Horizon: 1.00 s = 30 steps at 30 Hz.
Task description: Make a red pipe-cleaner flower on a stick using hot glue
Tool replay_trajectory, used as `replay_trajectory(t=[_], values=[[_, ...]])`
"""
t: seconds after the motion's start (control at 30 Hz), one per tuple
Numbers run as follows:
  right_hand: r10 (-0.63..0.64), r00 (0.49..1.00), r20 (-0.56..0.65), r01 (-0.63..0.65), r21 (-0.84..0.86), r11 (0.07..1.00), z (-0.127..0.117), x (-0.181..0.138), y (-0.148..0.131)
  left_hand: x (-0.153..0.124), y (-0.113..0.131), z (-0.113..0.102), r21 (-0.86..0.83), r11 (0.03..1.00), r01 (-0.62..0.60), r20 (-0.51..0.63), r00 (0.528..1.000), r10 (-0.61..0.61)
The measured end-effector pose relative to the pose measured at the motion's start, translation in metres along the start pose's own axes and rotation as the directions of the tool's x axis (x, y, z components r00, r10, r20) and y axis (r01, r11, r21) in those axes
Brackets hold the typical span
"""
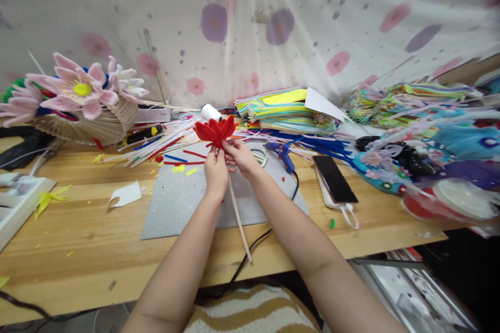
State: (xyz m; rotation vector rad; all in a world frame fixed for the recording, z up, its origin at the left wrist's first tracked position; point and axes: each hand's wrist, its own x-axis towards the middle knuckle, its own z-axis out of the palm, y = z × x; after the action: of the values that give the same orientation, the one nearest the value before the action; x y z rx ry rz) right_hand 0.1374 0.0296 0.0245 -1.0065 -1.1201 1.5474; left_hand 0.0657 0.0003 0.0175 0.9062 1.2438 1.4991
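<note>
A red fuzzy flower (214,130), apparently made of pipe cleaners, stands on a pale stick (239,218) that slants down toward me. My left hand (216,169) is closed around the flower's base and the top of the stick. On the other side, my right hand (240,156) pinches at the base of the petals, its fingertips touching the red flower. The exact spot under the fingers is hidden. Both hands are above the grey cutting mat (175,213).
A blue glue gun (282,155) lies right of the hands, its black cord crossing the mat. Further right is a phone (335,179). Bundles of pipe cleaners (285,112) line the back. Pink flowers (80,88) stand at left, near a white power strip (23,203).
</note>
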Motion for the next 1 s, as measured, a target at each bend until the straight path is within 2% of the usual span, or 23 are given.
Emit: replay_trajectory(t=[0.07, 0.1, 0.17, 0.2, 0.27, 0.33, 0.4, 0.5, 0.67, 0.73, 0.87, 1.0], values=[[-0.150, 0.981, -0.122, 0.119, -0.227, 0.967, 0.007, 0.006, -0.003, 0.008, 0.005, -0.007, 0.237, 0.968, -0.080, -0.054, 0.994, 0.095], [-0.259, 0.953, -0.161, 0.186, -0.367, 0.911, 0.011, 0.006, -0.005, 0.011, 0.007, -0.009, 0.384, 0.914, -0.127, -0.068, 0.984, 0.165], [-0.448, 0.876, -0.177, 0.261, -0.607, 0.751, 0.021, 0.004, -0.009, 0.013, 0.011, -0.013, 0.657, 0.732, -0.177, -0.057, 0.958, 0.282], [-0.496, 0.851, -0.175, 0.259, -0.680, 0.686, 0.027, 0.001, -0.011, 0.013, 0.011, -0.014, 0.755, 0.631, -0.176, -0.037, 0.950, 0.309], [-0.520, 0.827, -0.214, 0.207, -0.744, 0.636, 0.037, -0.003, -0.013, 0.012, 0.010, -0.016, 0.860, 0.488, -0.150, -0.004, 0.954, 0.300], [-0.508, 0.816, -0.277, 0.152, -0.745, 0.650, 0.045, -0.004, -0.013, 0.010, 0.007, -0.016, 0.884, 0.449, -0.130, -0.003, 0.959, 0.284], [-0.508, 0.805, -0.306, 0.144, -0.730, 0.668, 0.048, -0.004, -0.012, 0.009, 0.005, -0.017, 0.874, 0.468, -0.133, -0.018, 0.953, 0.304], [-0.536, 0.799, -0.270, 0.198, -0.725, 0.660, 0.046, -0.002, -0.007, 0.007, 0.002, -0.020, 0.832, 0.535, -0.146, -0.048, 0.942, 0.332], [-0.596, 0.783, -0.179, 0.258, -0.777, 0.573, 0.032, 0.001, 0.006, 0.006, -0.005, -0.022, 0.684, 0.705, -0.188, -0.113, 0.927, 0.357], [-0.593, 0.791, -0.151, 0.276, -0.776, 0.567, 0.026, 0.003, 0.010, 0.008, -0.010, -0.021, 0.600, 0.774, -0.200, -0.123, 0.934, 0.336], [-0.549, 0.822, -0.150, 0.288, -0.722, 0.629, 0.017, 0.006, 0.017, 0.016, -0.022, -0.021, 0.355, 0.914, -0.197, -0.131, 0.957, 0.257], [-0.522, 0.824, -0.221, 0.266, -0.662, 0.701, 0.017, 0.006, 0.022, 0.018, -0.028, -0.020, 0.163, 0.967, -0.194, -0.108, 0.971, 0.213]])
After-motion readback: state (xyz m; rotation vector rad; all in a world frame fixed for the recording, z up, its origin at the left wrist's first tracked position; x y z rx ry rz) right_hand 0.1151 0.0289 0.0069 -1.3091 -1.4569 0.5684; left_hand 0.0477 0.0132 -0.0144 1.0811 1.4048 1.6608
